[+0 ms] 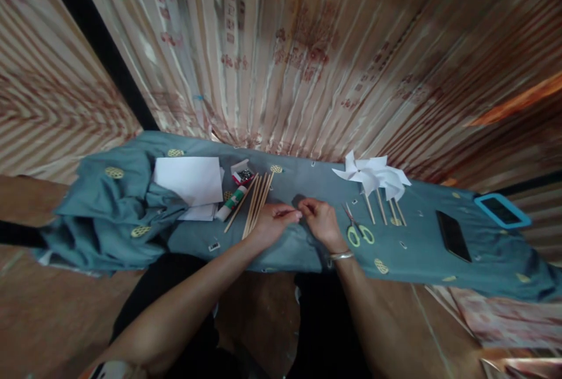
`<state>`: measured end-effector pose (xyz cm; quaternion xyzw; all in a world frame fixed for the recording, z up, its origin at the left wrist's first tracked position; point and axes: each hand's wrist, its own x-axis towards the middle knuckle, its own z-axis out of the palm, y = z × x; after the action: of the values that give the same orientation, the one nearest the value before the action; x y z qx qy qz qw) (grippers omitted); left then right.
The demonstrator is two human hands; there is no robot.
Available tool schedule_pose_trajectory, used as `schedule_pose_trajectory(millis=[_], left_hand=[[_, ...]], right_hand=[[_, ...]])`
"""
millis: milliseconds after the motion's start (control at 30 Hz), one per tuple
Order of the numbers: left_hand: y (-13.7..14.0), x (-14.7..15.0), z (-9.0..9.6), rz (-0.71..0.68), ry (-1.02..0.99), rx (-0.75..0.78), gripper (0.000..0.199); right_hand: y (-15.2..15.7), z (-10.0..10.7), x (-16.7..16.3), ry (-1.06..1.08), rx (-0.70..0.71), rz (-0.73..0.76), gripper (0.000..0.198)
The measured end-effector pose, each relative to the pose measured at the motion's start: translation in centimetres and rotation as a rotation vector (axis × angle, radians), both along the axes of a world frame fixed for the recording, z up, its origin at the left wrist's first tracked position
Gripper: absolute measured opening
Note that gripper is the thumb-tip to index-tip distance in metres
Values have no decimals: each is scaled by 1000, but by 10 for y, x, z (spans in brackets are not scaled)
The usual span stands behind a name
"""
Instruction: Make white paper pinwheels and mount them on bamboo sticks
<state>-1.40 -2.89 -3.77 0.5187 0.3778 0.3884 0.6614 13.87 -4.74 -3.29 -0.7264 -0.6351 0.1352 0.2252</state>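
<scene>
In the head view my left hand (pixel 274 224) and my right hand (pixel 322 222) meet over the middle of the cloth-covered table. Both have their fingers pinched together, fingertips nearly touching. Whatever lies between them is too small to make out. Just left of my left hand lie several thin wooden sticks (pixel 259 200). Beyond them are a glue stick (pixel 231 203) with a green label and a small open box (pixel 243 173) of dark metal pins. Right of my right hand rest scissors (pixel 359 232) with yellow-green handles, blades slightly apart. White paper pinwheels (pixel 373 175) on sticks lie behind them.
White paper sheets (pixel 188 180) are stacked at the left, beside bunched teal cloth (pixel 109 209). A black phone (pixel 453 236) and a blue-framed device (pixel 503 210) lie at the right. Pleated curtains (pixel 281 62) hang close behind the table.
</scene>
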Motion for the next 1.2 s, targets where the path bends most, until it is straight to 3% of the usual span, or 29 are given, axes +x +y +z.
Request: schedule_pose_trajectory(millis=[200,400,567,700,900,1200], left_hand=[[6,-17,-2,33,43,83,28],[21,-41,-10,108,190,187,24],[30,-68,-14,103,600,655,13],[29,-79,-17,-22,852,845,20],[25,-79,-18,-137,954,913,24],[34,-83,-24,-152,920,919,27]], right_hand=[[1,-20,-33,41,-23,32,21],[3,-25,-43,31,-4,108,23],[8,-25,-54,159,46,178,17],[10,-26,-62,192,77,210,15],[12,-26,-71,128,97,231,19],[12,-24,-77,-138,76,371,25]])
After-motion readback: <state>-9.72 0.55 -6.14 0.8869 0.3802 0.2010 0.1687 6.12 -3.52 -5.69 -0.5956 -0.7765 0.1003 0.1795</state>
